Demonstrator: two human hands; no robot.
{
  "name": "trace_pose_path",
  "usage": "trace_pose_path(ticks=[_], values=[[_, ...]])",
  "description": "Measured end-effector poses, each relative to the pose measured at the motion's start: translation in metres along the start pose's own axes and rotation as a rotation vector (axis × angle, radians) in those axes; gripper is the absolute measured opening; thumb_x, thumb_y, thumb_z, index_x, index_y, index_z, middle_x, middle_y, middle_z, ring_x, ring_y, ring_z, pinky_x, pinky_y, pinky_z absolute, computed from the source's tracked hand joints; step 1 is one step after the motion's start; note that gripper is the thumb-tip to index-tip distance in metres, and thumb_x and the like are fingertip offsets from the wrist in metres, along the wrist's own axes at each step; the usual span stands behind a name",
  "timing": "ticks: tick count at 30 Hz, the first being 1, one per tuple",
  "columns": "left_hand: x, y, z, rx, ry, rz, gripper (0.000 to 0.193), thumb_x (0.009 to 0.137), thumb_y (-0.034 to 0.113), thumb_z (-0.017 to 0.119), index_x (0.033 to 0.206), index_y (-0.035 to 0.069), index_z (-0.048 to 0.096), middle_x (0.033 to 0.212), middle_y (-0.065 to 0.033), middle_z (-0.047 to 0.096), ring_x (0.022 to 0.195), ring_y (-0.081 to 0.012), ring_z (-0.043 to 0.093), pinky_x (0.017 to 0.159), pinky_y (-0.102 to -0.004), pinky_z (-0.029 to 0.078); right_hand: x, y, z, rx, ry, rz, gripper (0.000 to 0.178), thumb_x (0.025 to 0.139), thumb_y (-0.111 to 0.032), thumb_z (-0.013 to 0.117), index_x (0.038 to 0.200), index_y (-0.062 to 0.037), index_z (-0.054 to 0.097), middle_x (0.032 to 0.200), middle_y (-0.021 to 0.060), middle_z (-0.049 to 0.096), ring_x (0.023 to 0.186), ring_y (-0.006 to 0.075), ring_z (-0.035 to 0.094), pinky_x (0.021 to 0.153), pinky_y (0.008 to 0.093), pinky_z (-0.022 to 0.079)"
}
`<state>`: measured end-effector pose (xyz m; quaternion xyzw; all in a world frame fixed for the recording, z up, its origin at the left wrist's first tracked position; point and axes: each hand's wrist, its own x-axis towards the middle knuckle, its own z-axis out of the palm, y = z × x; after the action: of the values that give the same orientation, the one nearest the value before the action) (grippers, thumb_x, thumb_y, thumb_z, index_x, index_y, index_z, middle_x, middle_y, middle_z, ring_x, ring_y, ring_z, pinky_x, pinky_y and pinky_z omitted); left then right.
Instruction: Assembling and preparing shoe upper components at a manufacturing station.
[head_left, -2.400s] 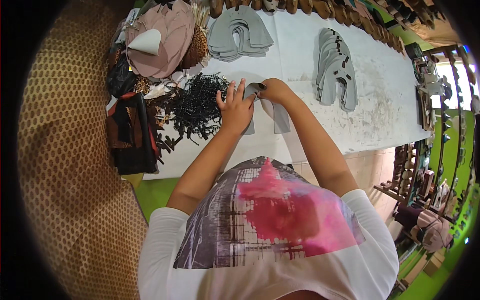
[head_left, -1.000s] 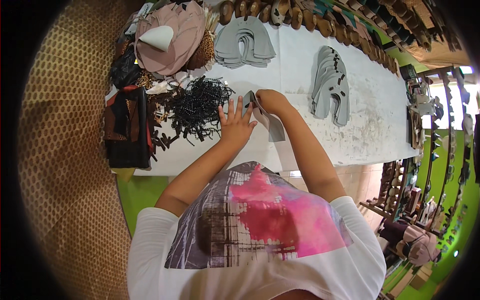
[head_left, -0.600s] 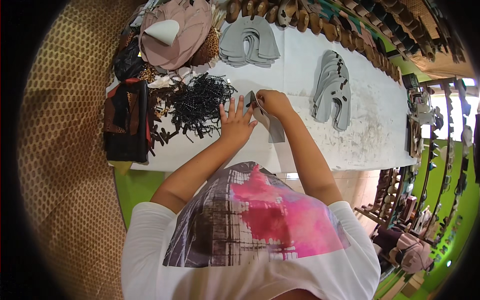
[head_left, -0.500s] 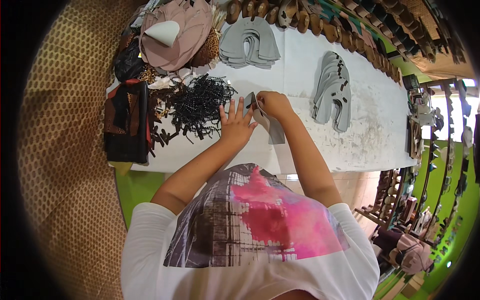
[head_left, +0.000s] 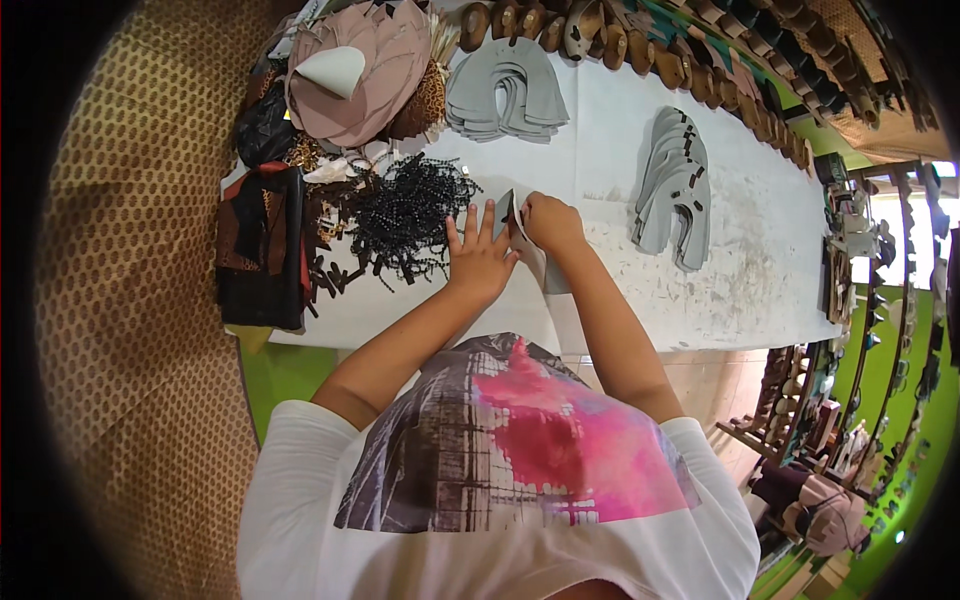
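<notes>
In front of me on the white-covered table, a grey U-shaped leather piece (head_left: 531,250) stands partly lifted and folded. My right hand (head_left: 552,223) pinches its edge with closed fingers. Flat on the table, my left hand (head_left: 481,262) has its fingers spread, its thumb side touching the leather or very close to it. Just left of that hand lies a tangled heap of black beaded trim (head_left: 405,210). Farther right is a fanned stack of grey leather pieces (head_left: 668,195) with small dark tabs on the top ones. Another grey stack (head_left: 505,92) lies beyond my hands.
Wooden shoe lasts (head_left: 640,52) line the table's far edge. At far left are a heap of pink petal-shaped pieces (head_left: 395,80) with a white cone (head_left: 332,72) on it and a black box (head_left: 262,250). A shoe rack (head_left: 850,330) stands to the right.
My right hand has shifted slightly and folded the grey leather piece more upright. The left hand stays spread on the table. The whole view has moved a little.
</notes>
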<state>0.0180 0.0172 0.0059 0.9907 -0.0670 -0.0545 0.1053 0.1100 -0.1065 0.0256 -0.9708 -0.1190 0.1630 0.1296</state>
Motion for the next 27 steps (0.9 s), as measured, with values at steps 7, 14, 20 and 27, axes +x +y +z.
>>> trace_pose_path(ticks=[7,14,20,27], values=[[0.004,0.000,0.006,-0.019,0.096,0.006,0.058,0.088,0.043,0.043,0.139,0.022,0.028,0.145,-0.0160,0.020,0.134,-0.0368,0.014,0.102,-0.0612,0.002,0.006,0.010,-0.005,0.017,0.002,0.054,0.025,0.086,-0.026,0.043,0.092,-0.0069,0.058,0.087,0.0138,0.065,0.085,0.0298,0.062,0.072,0.0409,0.047],[0.007,0.000,0.004,0.005,0.071,0.007,0.059,0.088,0.044,0.043,0.140,0.022,0.027,0.145,-0.0151,0.021,0.134,-0.0358,0.015,0.102,-0.0609,0.003,0.017,0.027,-0.014,0.427,0.010,0.033,0.040,0.085,-0.040,0.048,0.094,-0.0051,0.065,0.092,0.0152,0.065,0.086,0.0313,0.061,0.078,0.0386,0.046],[0.004,0.001,0.002,0.038,0.077,0.008,0.058,0.088,0.045,0.042,0.140,0.022,0.028,0.145,-0.0147,0.021,0.134,-0.0347,0.016,0.103,-0.0605,0.002,0.010,0.032,-0.036,0.470,-0.210,0.164,0.050,0.072,-0.048,0.067,0.087,-0.0009,0.066,0.085,0.0135,0.063,0.075,0.0215,0.059,0.067,0.0319,0.045],[0.004,0.001,-0.003,0.032,0.104,0.021,0.058,0.087,0.045,0.044,0.138,0.021,0.031,0.144,-0.0151,0.025,0.133,-0.0341,0.019,0.103,-0.0605,0.002,0.003,0.027,-0.009,0.184,0.192,0.104,0.041,0.067,-0.040,0.073,0.078,-0.0015,0.063,0.080,0.0138,0.061,0.073,0.0276,0.058,0.063,0.0363,0.045]])
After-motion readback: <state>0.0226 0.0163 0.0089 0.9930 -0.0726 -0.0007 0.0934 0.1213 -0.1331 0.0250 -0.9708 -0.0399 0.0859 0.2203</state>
